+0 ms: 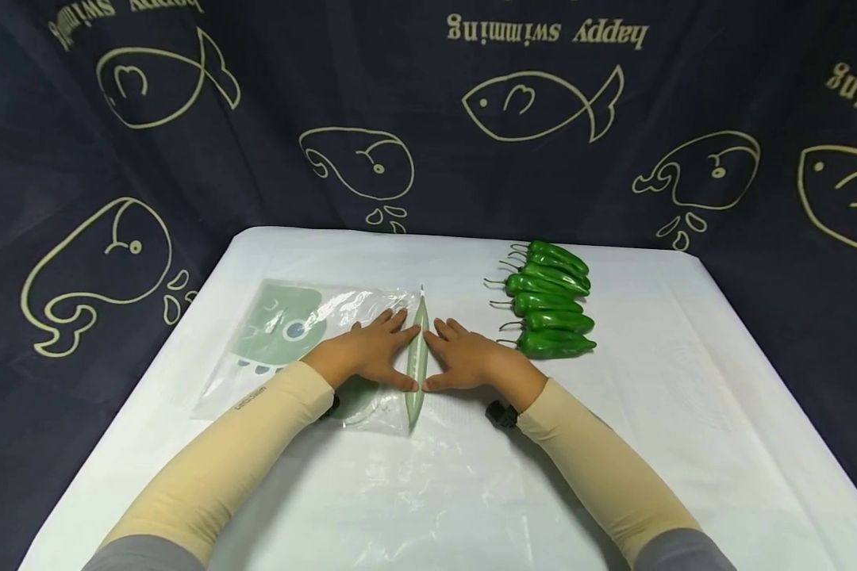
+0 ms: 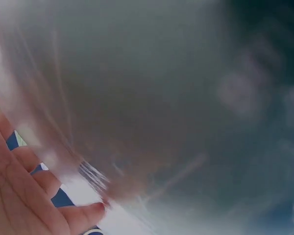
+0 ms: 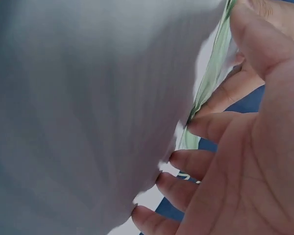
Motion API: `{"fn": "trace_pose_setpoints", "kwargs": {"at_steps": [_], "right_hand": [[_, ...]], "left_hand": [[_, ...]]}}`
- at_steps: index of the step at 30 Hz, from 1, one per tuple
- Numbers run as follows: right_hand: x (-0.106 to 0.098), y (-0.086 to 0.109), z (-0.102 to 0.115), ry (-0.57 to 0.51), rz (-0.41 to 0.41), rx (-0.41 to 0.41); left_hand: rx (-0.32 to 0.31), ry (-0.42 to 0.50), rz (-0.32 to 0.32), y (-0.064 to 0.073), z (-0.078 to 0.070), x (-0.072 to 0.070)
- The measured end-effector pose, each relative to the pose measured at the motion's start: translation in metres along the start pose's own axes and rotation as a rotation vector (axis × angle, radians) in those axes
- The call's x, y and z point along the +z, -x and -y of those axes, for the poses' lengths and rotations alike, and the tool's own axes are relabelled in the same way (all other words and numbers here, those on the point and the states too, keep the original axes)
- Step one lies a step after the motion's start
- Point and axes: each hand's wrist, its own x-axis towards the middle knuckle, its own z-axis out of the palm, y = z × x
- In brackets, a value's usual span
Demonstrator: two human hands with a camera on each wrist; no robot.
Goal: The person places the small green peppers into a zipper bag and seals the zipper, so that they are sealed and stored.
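Note:
A clear plastic bag [image 1: 257,388] with green cartoon print lies flat on the table, left of centre. Along its right end a narrow green gusset [image 1: 417,357] is spread open, pointed at both ends. My left hand [image 1: 374,349] rests over the bag, fingers spread, index fingertip and thumb tip at the gusset's left edge. From the other side my right hand [image 1: 471,359] brings index and thumb tips to its right edge. The right wrist view shows the pale green gusset [image 3: 213,73] between the fingertips of both hands. Wrinkled film fills much of the left wrist view.
Several green peppers [image 1: 553,321] lie in a column at the back right, stems toward the left. A white sheet [image 1: 657,381] covers the table. Behind it hangs a dark blue cloth [image 1: 428,95] printed with fish and whales. Each wrist wears a small black camera [image 1: 501,414].

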Motion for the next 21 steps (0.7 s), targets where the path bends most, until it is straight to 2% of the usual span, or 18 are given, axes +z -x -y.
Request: {"fn": "trace_pose_setpoints", "kwargs": {"at_steps": [5, 10, 15, 21], "right_hand": [[0.000, -0.006, 0.000, 0.037, -0.010, 0.037], [-0.001, -0.010, -0.002, 0.045, -0.004, 0.081], [0.000, -0.012, -0.004, 0.032, 0.005, 0.095], [0.002, -0.013, -0.004, 0.008, -0.001, 0.091]], "left_hand": [[0.018, -0.025, -0.012, 0.005, -0.002, 0.001], [0.038, -0.041, -0.021, 0.015, -0.011, 0.002], [0.067, -0.026, -0.015, 0.026, -0.020, 0.005], [0.068, -0.007, -0.011, 0.034, -0.028, 0.009]]}}
